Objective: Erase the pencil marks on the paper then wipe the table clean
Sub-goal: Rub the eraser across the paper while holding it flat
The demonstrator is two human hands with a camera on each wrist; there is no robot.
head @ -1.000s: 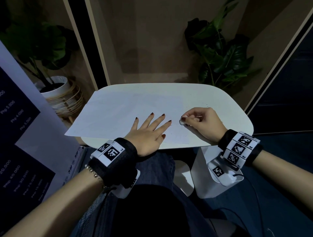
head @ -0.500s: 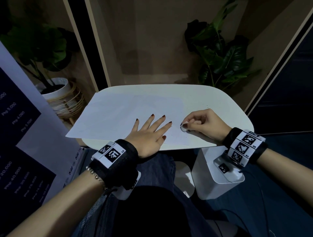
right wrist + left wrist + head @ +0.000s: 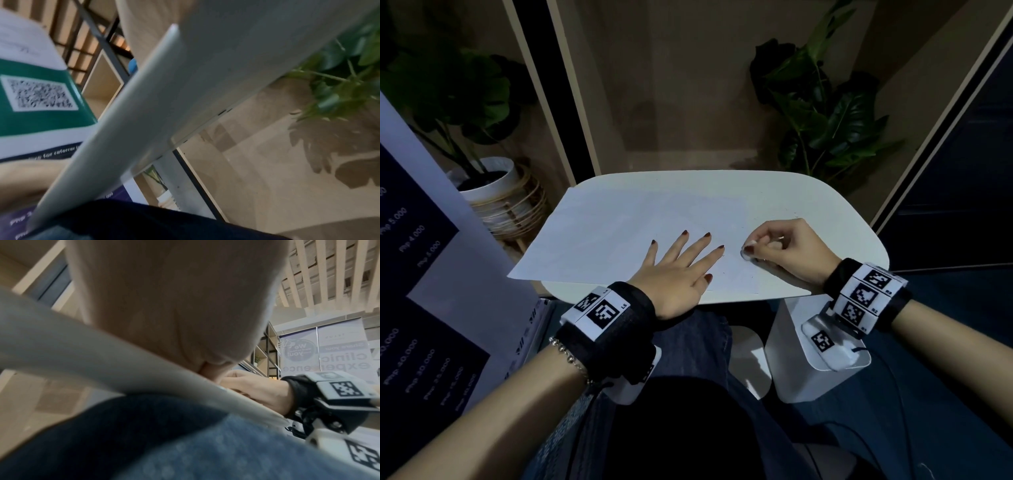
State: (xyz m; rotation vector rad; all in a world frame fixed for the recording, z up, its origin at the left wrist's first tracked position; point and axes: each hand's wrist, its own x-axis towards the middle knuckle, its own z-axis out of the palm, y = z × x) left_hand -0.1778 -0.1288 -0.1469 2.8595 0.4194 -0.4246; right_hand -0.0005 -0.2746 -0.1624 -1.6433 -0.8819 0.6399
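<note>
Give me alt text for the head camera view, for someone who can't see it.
A person's left hand presses flat on a sheet of paper on a white table, while the right hand pinches a small eraser against the paper's right side. Potted plants stand behind.

— Where is there room on the surface (image 3: 825,209)?

— In the centre of the frame, the far strip beyond the paper (image 3: 619,233), and the right end.

— What stands in the way?

— The left hand (image 3: 674,274) lies flat on the paper's near part; the right hand (image 3: 784,246) sits just right of it. A leafy plant (image 3: 822,113) crowds the upper right.
</note>
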